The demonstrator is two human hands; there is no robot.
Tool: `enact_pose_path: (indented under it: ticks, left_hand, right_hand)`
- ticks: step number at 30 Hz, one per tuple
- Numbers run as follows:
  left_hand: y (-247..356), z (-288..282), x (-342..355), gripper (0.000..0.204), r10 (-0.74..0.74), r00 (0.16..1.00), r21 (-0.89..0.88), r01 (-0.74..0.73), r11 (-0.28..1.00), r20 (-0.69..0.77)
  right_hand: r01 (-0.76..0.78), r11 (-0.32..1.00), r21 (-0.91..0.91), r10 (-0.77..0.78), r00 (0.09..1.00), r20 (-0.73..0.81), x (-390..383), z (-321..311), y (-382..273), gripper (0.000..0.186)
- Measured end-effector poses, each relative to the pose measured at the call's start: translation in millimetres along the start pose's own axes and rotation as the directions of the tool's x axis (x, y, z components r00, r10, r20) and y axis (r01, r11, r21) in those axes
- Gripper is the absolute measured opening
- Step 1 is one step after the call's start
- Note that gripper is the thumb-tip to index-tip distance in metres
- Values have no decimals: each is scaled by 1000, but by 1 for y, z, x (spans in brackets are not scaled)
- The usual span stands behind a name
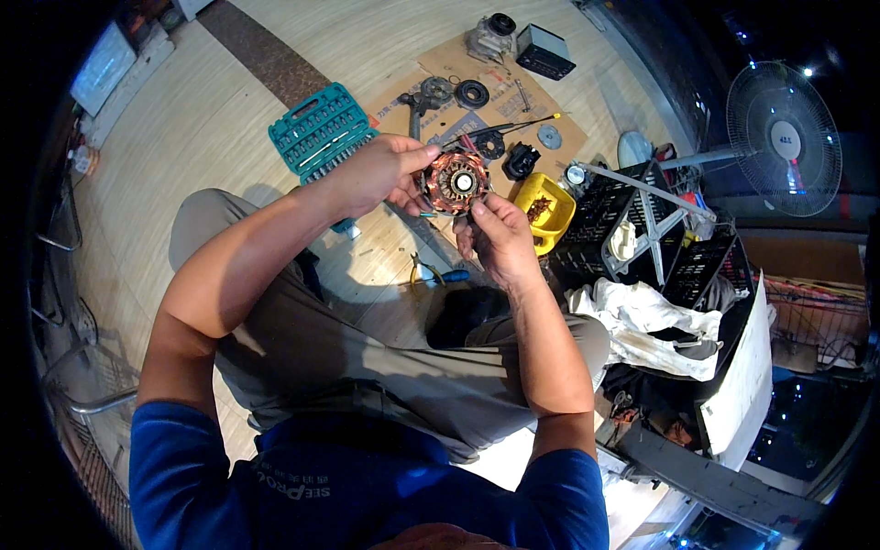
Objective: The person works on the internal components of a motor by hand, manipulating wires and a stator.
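Both my hands hold up an alternator stator (pixel 444 203), a round part ringed with copper windings and with a bright bearing at its middle. My left hand (pixel 396 172) grips its left rim, thumb on top. From the lower right, my right hand (pixel 500 236) pinches the edge between thumb and fingers. The undersides of both grips are hidden. Just beyond the stator lie a long thin tool with a yellow tip (pixel 541 120), a dark round part (pixel 489 144) and a black plastic piece (pixel 521 161). A yellow container (pixel 561 227) with small brown parts stands right of my right hand.
A teal socket set case (pixel 302 115) lies unfolded at left. Cardboard (pixel 440 64) bears a hammer (pixel 414 115) and several round parts. Blue-handled pliers (pixel 454 275) rest on the floor near my legs. Black crates (pixel 587 229), a white cloth (pixel 642 321) and a fan (pixel 784 139) stand at right.
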State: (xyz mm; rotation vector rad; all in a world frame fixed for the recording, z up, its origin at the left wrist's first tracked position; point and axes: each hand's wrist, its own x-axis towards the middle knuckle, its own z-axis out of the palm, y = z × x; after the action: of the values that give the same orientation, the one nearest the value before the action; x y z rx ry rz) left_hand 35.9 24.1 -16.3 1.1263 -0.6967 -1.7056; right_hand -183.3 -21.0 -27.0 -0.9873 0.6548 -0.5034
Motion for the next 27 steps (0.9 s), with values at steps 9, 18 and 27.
enact_pose_path:
  ticks: [9, 18, 27]
  left_hand:
    - [1, 0, 0, 35, 25, 1000, -14, -25, 1000, 9]
    - [-2, -1, 1, 35, 23, 1000, 0, -23, 1000, 1]
    - [-2, -1, 1, 36, 29, 1000, 2, -29, 1000, -7]
  right_hand:
    - [1, 1000, 1, -1, 1000, 12, 1, -1, 2, 21]
    - [7, 1000, 2, -7, 999, 36, 1, 0, 0, 20]
    - [15, 1000, -25, -15, 1000, 23, 0, -2, 0, 18]
